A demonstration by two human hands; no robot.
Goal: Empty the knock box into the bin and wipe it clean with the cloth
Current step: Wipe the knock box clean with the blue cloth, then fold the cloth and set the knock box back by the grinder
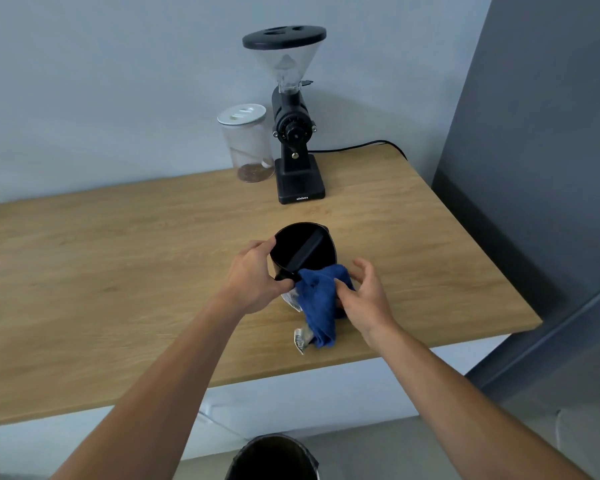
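1. Gripping the knock box (312, 249) at its 9 o'clock rim, the left hand (253, 278) has its fingers curled over the edge and clamped on the black wall, tilting the opening toward the camera.
2. Right hand (362, 297) holds the blue cloth (321, 299) pinched between thumb and fingers, with the other fingers spread loosely; the cloth touches the box at its 5 o'clock side and hangs down onto the wood.
3. Largest in view is the wooden countertop (118, 271), filling the middle of the scene, with the knock box near its centre.
4. Coffee grinder (297, 133) stands at 12 o'clock from the box, well apart from it, a clear hopper under a black lid on top and a black cord trailing off toward 2 o'clock.
5. Bin (272, 459) sits on the floor at 6 o'clock, below the counter edge, only its dark rim showing.
6. Glass jar (248, 143) with a white lid stands just beside the grinder, at its 9 o'clock.
7. Crumpled paper scrap (300, 339) lies against the cloth's lower end.
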